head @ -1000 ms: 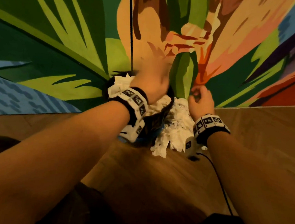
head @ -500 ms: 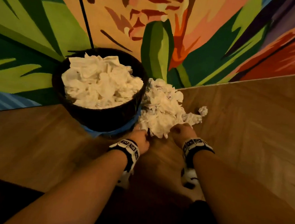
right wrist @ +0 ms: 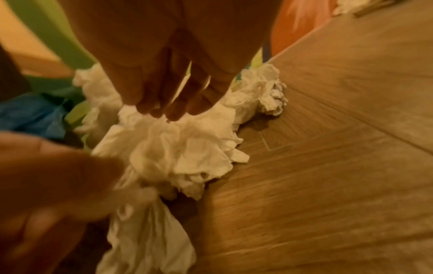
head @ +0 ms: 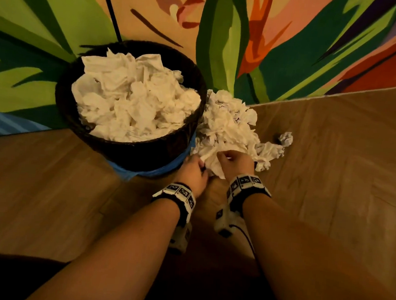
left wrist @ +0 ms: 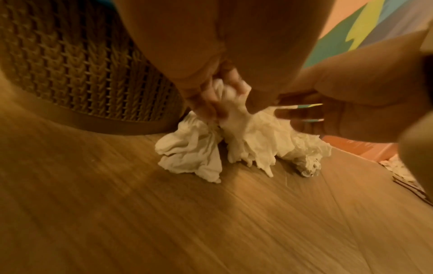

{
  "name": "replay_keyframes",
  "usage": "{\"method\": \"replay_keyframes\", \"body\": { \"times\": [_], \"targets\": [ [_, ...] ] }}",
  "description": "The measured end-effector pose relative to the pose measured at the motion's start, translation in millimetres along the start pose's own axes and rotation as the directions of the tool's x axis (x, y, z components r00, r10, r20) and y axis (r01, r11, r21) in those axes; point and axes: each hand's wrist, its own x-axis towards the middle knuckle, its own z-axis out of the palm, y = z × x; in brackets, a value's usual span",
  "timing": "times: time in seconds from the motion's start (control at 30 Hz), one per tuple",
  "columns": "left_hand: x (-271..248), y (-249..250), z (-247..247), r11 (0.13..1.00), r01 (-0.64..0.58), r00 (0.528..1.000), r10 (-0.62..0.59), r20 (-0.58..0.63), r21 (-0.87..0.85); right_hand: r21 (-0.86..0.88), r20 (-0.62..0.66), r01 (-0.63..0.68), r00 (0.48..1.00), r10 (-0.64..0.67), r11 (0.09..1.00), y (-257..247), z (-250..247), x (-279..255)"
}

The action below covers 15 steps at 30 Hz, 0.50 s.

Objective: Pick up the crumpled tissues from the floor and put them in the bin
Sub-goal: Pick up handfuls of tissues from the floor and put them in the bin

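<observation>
A dark woven bin [head: 130, 154] stands against the painted wall, heaped to the rim with crumpled tissues [head: 134, 102]. Right of it, a pile of tissues [head: 227, 121] lies on the wooden floor. My left hand [head: 196, 167] grips the pile's near edge beside the bin; in the left wrist view its fingers [left wrist: 230, 81] are curled round a bunched tissue [left wrist: 248, 137]. My right hand [head: 227, 158], just to the right, has its fingers [right wrist: 168, 109] dug into the top of the tissues [right wrist: 178, 148] and holds them.
A blue bag liner [head: 157, 171] hangs out under the bin. One small tissue ball [head: 286, 139] lies apart at the pile's right. The mural wall [head: 295, 39] runs close behind. A black cable [head: 248, 239] trails from my right wrist over the floor [head: 343, 185].
One second ago both hands were up over the bin. They dropped to the near edge of the floor pile, and now both have taken hold of tissues there.
</observation>
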Motion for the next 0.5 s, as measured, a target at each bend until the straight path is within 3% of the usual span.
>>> {"method": "replay_keyframes", "body": {
  "times": [0.13,0.27,0.5],
  "targets": [
    [-11.9,-4.4,-4.3,1.0,-0.004,1.0,0.005,0.022,-0.022,0.328,-0.059,-0.002,0.998,0.023,0.945,5.7,-15.4,-4.3],
    [-20.9,-16.2,-14.0,0.999,-0.014,0.992,0.01,0.129,0.031,0.256,-0.007,-0.001,1.0,0.003,0.967,19.3,-25.3,-5.8],
    [-29.0,-38.9,-16.7,0.98,0.092,0.985,-0.115,0.128,0.178,0.401,-0.035,-0.279,0.947,0.319,0.873,46.9,-26.9,-15.8]
  ]
}}
